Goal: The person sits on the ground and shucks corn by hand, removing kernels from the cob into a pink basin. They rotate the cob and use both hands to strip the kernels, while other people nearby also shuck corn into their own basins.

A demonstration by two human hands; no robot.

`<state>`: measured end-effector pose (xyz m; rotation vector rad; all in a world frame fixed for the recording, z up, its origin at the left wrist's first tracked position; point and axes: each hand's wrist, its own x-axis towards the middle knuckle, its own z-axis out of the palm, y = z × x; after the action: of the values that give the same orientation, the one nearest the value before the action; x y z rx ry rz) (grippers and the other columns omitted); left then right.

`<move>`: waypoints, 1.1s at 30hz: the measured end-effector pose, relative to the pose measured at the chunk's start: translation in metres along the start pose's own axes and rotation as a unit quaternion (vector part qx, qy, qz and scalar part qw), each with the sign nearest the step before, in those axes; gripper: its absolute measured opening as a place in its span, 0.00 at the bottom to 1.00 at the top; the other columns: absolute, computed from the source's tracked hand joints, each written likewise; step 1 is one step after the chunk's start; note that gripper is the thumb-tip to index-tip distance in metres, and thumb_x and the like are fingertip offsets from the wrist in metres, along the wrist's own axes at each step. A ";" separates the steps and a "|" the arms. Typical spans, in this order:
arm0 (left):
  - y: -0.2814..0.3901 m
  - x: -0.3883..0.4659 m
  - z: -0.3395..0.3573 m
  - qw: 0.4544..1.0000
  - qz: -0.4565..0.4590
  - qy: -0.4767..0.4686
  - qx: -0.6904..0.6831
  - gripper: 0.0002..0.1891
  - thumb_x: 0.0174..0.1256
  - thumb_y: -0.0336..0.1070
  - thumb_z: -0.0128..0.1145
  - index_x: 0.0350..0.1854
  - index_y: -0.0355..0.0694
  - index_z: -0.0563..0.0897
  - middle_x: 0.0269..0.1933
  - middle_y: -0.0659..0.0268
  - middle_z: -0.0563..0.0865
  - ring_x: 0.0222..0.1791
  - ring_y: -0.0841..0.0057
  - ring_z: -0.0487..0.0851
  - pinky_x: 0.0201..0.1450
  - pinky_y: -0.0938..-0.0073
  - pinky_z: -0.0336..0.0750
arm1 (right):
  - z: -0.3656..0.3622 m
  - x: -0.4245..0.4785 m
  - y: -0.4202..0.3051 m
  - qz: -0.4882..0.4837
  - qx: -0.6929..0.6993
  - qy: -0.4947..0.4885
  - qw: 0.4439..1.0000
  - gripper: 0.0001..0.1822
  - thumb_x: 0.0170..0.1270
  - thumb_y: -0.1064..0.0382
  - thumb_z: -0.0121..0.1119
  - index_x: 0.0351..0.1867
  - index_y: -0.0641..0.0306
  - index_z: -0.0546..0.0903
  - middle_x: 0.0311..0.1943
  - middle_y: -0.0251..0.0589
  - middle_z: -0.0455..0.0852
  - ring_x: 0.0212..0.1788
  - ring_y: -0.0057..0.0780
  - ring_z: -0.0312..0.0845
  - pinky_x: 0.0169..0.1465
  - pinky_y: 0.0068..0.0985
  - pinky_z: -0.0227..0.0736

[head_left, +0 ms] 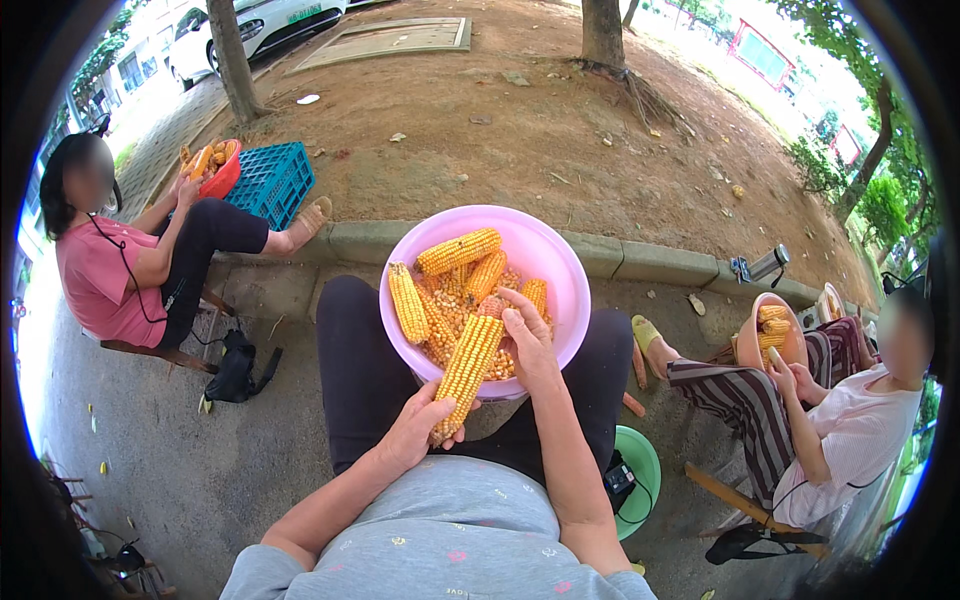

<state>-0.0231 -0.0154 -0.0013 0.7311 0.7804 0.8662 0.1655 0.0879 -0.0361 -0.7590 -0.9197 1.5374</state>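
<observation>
My left hand (424,424) grips the lower end of a yellow corn cob (471,367), which tilts up and away from me over the near rim of a pink plastic basin (559,259). At the cob's far tip the kernels are gone and reddish core shows. My right hand (531,337) touches that tip with its thumb and fingers, and part of the tip is hidden behind them. Inside the basin, which rests at my knees, lie several whole cobs (459,253) and many loose kernels (448,324).
To the left, a seated person (112,247) handles cobs at a red basin (225,176) on a blue plastic crate (274,180). At right, another person (832,435) holds a cob by an orange basin (750,337). A green tub (637,517) with a black device stands beside me. A concrete kerb (660,262) runs ahead.
</observation>
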 end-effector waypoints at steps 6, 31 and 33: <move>-0.004 0.002 0.000 0.997 -0.013 0.046 0.061 0.23 0.68 0.38 0.55 0.61 0.36 0.64 0.41 0.59 0.79 0.22 0.81 0.74 0.18 0.83 0.66 | -0.004 0.000 0.005 0.002 0.025 -0.016 1.000 0.19 0.74 0.64 0.51 0.64 0.61 0.73 0.48 0.39 0.84 0.49 0.23 0.81 0.53 0.24 0.78; -0.014 0.006 -0.001 0.966 0.050 0.102 0.231 0.32 0.63 0.41 0.65 0.64 0.33 0.64 0.44 0.64 0.77 0.33 0.84 0.75 0.33 0.82 0.74 | -0.004 0.001 0.009 -0.035 -0.082 -0.015 0.996 0.06 0.72 0.65 0.54 0.45 0.61 0.80 0.45 0.35 0.84 0.47 0.18 0.77 0.52 0.19 0.72; -0.016 0.006 -0.001 0.965 0.054 0.103 0.236 0.33 0.63 0.41 0.65 0.64 0.33 0.64 0.45 0.64 0.77 0.35 0.83 0.76 0.35 0.82 0.74 | -0.003 0.001 0.008 -0.048 -0.090 -0.019 0.995 0.06 0.73 0.65 0.53 0.45 0.61 0.80 0.45 0.34 0.84 0.47 0.18 0.77 0.52 0.19 0.72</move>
<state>-0.0157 -0.0171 -0.0168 1.1235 1.1619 0.8716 0.1640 0.0894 -0.0448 -0.8042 -1.1189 1.4012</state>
